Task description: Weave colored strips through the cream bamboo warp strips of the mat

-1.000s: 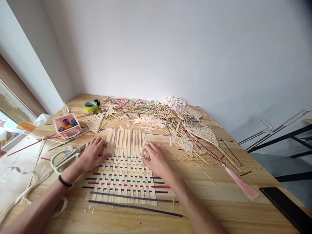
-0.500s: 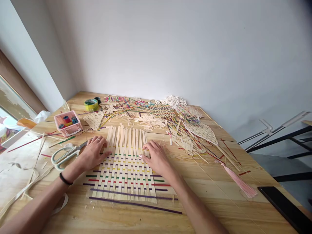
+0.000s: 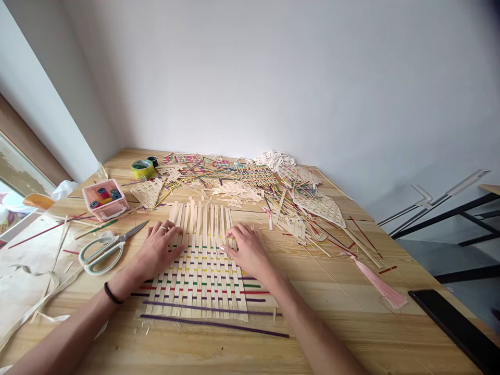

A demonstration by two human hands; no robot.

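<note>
A mat of pale flat strips (image 3: pixel 201 284), woven with thin purple, yellow, green and red cross strips, lies on the table in front of me. My left hand (image 3: pixel 162 249) rests on its left edge, fingers curved and thumb spread inward over the weave. On the opposite edge, my right hand (image 3: pixel 249 251) lies likewise, its thumb apart from the bent fingers. A yellow cross strip (image 3: pixel 210 236) runs between the hands, its ends hidden by them. Beyond it, the pale strips' far ends are loose. Two purple strips (image 3: pixel 219 325) lie across the near end, under what looks like clear tape.
Scissors (image 3: pixel 102 253) lie left of my left hand, beside a pink box (image 3: pixel 110 211) of thread spools. Tape rolls (image 3: pixel 142 169) stand farther back. Scrap strips (image 3: pixel 238 191), a woven fan (image 3: pixel 322 207), a pink tassel (image 3: pixel 380 284) and a phone (image 3: pixel 449 325) are also there.
My left hand has shifted slightly right, inward over the mat's edge, uncovering the scissors' blades. My right hand stays almost where it was. The whole view has shifted a little.
</note>
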